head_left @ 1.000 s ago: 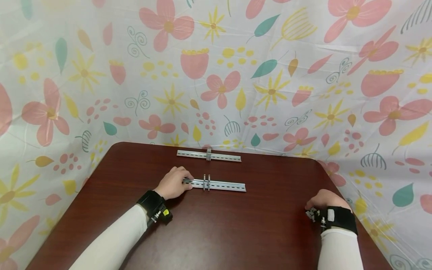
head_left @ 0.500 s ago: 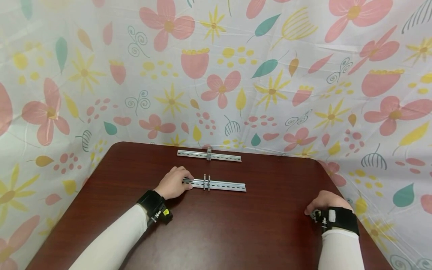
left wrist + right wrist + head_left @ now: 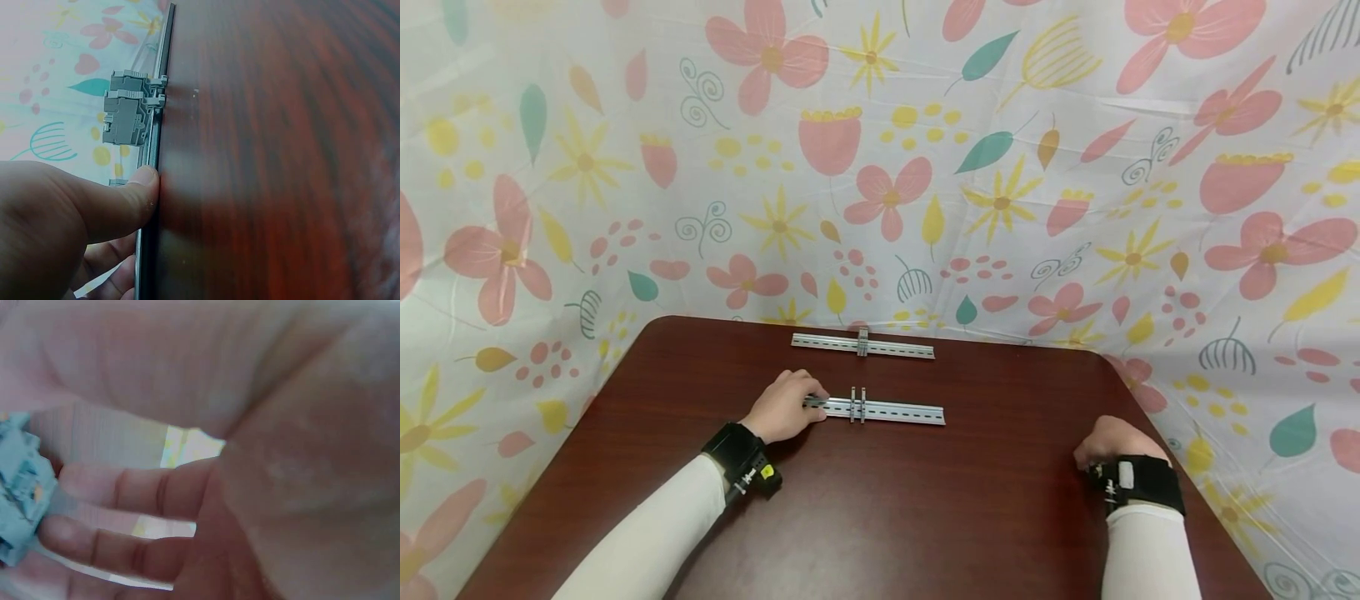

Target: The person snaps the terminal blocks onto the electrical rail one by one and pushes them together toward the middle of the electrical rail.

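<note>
Near the table's middle, my left hand point(image 3: 786, 406) pinches the left end of a slotted metal DIN rail point(image 3: 906, 412). In the left wrist view the thumb point(image 3: 142, 181) presses along the edge of the rail point(image 3: 164, 50). Two thin grey terminal blocks point(image 3: 125, 115) stand upright on it, a small gap apart, beyond the thumb. Over at the right side of the table, my right hand point(image 3: 1120, 440) holds a light grey plastic terminal block point(image 3: 24, 487) at its fingertips. The head view hides most of that block behind the hand.
A second DIN rail point(image 3: 898, 350), with grey blocks point(image 3: 862, 340) clipped at its middle, lies behind the first near the back edge. A flowered curtain point(image 3: 891, 275) hangs around the dark red-brown table point(image 3: 880, 517).
My right hand has shifted slightly left and away from me, and turned so the block shows less. The left hand keeps its grip on the rail, which stays in place.
</note>
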A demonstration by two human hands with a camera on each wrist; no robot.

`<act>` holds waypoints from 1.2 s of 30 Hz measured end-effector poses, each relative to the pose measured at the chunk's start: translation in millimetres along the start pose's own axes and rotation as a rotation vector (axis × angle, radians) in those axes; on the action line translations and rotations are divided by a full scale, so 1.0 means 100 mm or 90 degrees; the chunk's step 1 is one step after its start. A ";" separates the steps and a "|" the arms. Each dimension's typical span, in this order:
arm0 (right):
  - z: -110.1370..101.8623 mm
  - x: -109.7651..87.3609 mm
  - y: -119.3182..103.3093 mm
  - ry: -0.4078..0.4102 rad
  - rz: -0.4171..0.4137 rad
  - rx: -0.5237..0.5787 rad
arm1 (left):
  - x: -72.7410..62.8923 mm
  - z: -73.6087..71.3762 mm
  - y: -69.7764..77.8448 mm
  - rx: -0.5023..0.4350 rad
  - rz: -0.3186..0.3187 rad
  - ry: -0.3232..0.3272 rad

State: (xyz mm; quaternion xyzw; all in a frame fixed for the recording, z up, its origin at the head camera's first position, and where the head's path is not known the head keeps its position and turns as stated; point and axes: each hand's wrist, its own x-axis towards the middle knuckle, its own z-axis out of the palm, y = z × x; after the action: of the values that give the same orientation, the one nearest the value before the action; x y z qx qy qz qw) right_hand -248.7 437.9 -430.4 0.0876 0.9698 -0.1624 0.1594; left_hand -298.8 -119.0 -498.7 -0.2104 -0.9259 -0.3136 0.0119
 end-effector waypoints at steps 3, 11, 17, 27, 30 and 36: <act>0.02 0.06 0.02 0.012 -0.017 0.015 | 0.00 0.00 0.00 0.001 0.001 0.002; 0.06 0.21 -0.04 0.045 -0.073 0.036 | 0.00 0.00 -0.01 -0.001 0.007 0.005; 0.12 0.31 -0.18 0.092 -0.122 0.032 | -0.01 -0.01 0.01 -0.002 0.007 0.004; 0.24 0.42 -0.47 0.156 -0.199 0.062 | -0.02 0.00 0.01 -0.005 -0.001 -0.002; 0.28 0.46 -0.55 0.168 -0.235 0.075 | -0.02 0.00 0.01 -0.006 -0.001 -0.001; 0.37 0.47 -0.76 0.188 -0.265 0.090 | -0.02 0.00 0.00 -0.006 0.005 0.003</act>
State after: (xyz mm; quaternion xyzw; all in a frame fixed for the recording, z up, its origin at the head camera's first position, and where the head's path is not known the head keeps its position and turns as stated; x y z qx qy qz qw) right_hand -299.3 360.3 -458.2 -0.0798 0.9660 -0.2445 -0.0272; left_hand -297.0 -119.6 -498.8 -0.2136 -0.9236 -0.3180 0.0144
